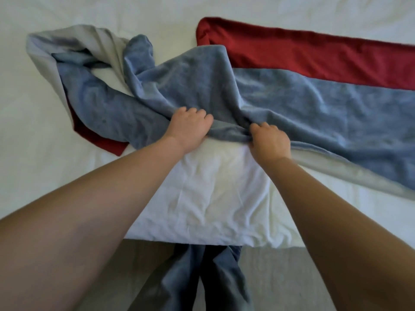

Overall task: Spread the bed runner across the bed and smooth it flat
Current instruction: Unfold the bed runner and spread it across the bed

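The bed runner (303, 99) has red, blue and pale grey bands and lies across the white bed (56, 176). Its right part lies mostly flat, running off the right edge of the view. Its left part (94, 86) is twisted and bunched, with a red corner folded under. My left hand (189, 129) grips the blue band at its near edge, fingers curled into the cloth. Close beside it to the right, my right hand (269, 140) pinches a gathered fold of the same edge. Both forearms reach in from the bottom corners.
The bed's near edge (190, 240) runs across the lower middle, with grey floor (280, 277) below it. My legs in blue-grey trousers (197, 279) stand against that edge. White sheet shows around the runner at the far side and at the left.
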`<move>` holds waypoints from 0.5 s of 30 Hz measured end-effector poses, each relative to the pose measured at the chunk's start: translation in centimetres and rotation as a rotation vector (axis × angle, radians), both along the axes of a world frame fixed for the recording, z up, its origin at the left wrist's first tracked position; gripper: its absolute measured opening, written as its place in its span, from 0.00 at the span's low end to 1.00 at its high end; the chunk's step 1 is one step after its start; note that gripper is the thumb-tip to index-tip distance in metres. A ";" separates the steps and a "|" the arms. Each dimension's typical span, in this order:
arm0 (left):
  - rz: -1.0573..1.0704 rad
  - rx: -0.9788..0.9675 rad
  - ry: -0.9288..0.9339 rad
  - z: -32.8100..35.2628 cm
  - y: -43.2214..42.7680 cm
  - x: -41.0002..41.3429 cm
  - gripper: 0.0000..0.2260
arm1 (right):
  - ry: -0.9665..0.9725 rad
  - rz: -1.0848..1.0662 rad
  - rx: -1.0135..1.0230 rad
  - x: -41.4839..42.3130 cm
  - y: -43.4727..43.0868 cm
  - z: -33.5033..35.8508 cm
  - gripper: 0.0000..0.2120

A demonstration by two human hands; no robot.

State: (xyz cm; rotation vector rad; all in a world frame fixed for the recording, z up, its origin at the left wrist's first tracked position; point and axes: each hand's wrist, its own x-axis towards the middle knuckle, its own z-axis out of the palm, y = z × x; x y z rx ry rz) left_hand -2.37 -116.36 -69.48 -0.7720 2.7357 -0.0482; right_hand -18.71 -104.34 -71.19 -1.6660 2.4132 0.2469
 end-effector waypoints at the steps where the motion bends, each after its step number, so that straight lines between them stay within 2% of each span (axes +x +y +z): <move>1: -0.005 0.005 0.011 0.0 0.6 0.0 0.09 | -0.021 0.011 -0.011 0.4 0.6 -0.1 0.08; 5: -0.033 0.020 -0.037 0.1 3.1 1.9 0.12 | -0.035 0.150 0.058 3.9 4.3 0.1 0.06; 9: -0.107 0.057 -0.130 0.5 5.6 4.5 0.11 | -0.062 0.234 0.024 6.1 7.6 1.1 0.16; 11: -0.091 0.080 -0.168 0.6 6.6 5.1 0.11 | -0.106 0.232 0.074 6.2 8.1 1.4 0.13; 13: -0.059 0.091 -0.232 0.4 7.2 4.9 0.11 | -0.149 0.239 0.093 5.7 8.2 1.2 0.06; 15: -0.014 0.106 -0.288 0.1 7.4 4.5 0.14 | -0.238 0.237 0.142 5.1 8.1 0.7 0.09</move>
